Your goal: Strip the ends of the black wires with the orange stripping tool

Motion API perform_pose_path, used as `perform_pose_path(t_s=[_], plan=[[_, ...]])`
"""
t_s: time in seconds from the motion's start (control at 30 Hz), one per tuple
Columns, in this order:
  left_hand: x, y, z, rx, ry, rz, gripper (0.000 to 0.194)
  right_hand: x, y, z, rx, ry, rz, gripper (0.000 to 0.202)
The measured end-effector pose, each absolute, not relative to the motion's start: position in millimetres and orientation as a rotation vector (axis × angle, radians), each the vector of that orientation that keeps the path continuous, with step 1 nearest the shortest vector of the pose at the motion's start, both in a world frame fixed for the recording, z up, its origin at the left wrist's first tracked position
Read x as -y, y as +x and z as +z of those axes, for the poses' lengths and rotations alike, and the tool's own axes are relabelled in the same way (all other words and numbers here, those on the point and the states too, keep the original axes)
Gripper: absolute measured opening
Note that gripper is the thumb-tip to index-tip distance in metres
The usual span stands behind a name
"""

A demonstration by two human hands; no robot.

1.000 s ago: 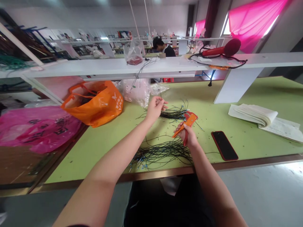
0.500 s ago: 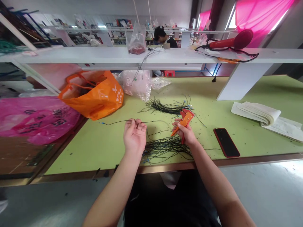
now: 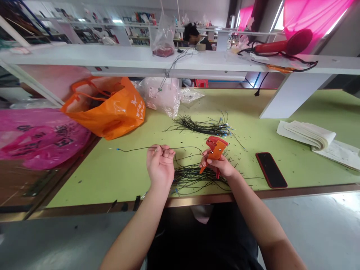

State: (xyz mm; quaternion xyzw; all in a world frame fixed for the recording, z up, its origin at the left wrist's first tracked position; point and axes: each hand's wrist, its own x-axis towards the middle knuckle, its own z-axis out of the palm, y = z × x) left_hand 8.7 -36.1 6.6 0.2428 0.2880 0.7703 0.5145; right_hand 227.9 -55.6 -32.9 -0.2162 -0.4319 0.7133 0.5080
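Observation:
My left hand (image 3: 161, 165), palm up, pinches a thin black wire (image 3: 132, 149) between thumb and fingers. The wire's blue-tipped end sticks out to the left, and its other end runs right toward my right hand (image 3: 219, 165). That hand is closed round the handles of an orange and red wire stripper (image 3: 216, 149), its jaws pointing up. Below both hands lies a bundle of black wires (image 3: 197, 176) with some blue ends. A second bundle of black wires (image 3: 202, 125) lies farther back, its blue and bare ends to the right.
A phone (image 3: 271, 170) and folded papers (image 3: 306, 135) lie on the right. Orange (image 3: 112, 112) and pink (image 3: 42, 138) bags stand on the left. A white shelf (image 3: 126, 60) crosses above the green table (image 3: 84, 180), bearing a red heat gun (image 3: 281, 45). A person (image 3: 194, 35) sits beyond.
The wire stripper has turned and dropped slightly toward me in my right hand. The wire now reaches close to that hand. My left hand keeps its pinch, slightly lower.

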Motion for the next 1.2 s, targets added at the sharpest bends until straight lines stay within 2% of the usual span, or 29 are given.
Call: perform_pose_path(t_s=[0.17,0.4,0.57,0.73,0.9,1.03,1.2], plan=[[41,7,-2,-0.703,0.609,1.875,0.024,56,225,-34,1.075,-0.564,1.664,0.021],[48,42,-19,-0.867,1.091,1.301,0.051,56,224,-41,1.145,-0.614,1.648,0.02],[38,54,-19,-0.665,1.182,1.199,0.061,54,229,-40,1.092,-0.648,1.579,0.022],[33,64,-15,-0.693,1.339,1.052,0.047,52,232,-37,1.089,-0.643,1.558,0.025],[19,62,-17,-0.771,1.295,1.328,0.045,53,237,-33,0.944,-0.61,1.542,0.027],[13,54,-21,-0.764,1.101,1.611,0.044,53,239,-34,0.949,-0.487,1.703,0.031],[26,46,-18,-0.794,1.163,1.574,0.036,56,233,-39,1.06,-0.442,1.967,0.037]])
